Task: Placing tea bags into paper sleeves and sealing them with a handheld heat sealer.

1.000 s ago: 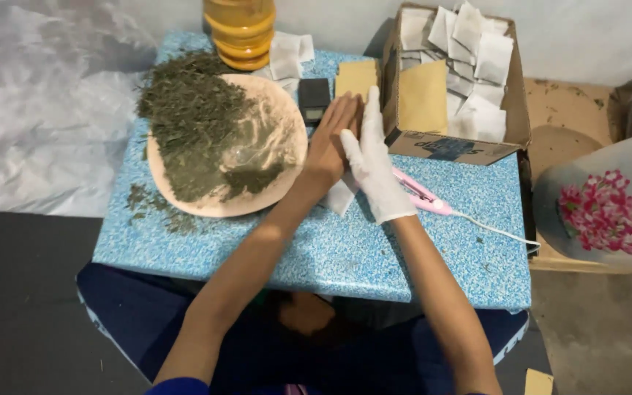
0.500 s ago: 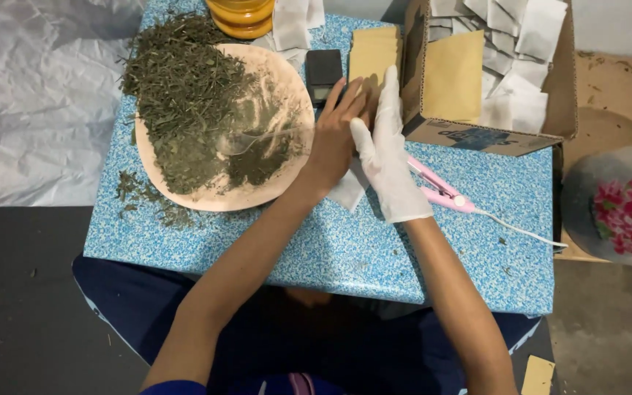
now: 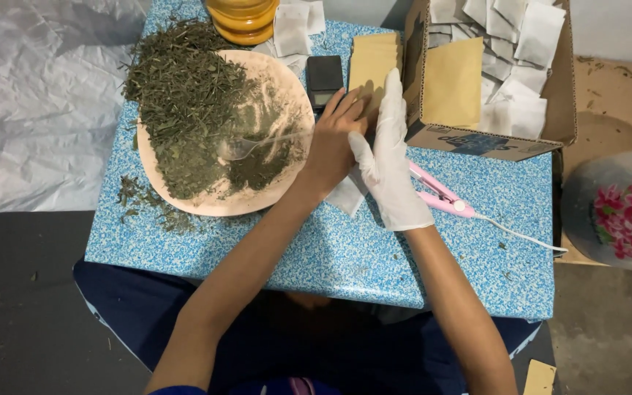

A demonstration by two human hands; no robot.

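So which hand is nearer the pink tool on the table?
Right. The gloved right hand lies partly over the pink tool; the bare left hand sits farther left, beside the plate.

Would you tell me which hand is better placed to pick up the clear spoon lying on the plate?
Probably the left hand: it sits beside the plate, nearer the spoon; the gloved right hand lies farther away.
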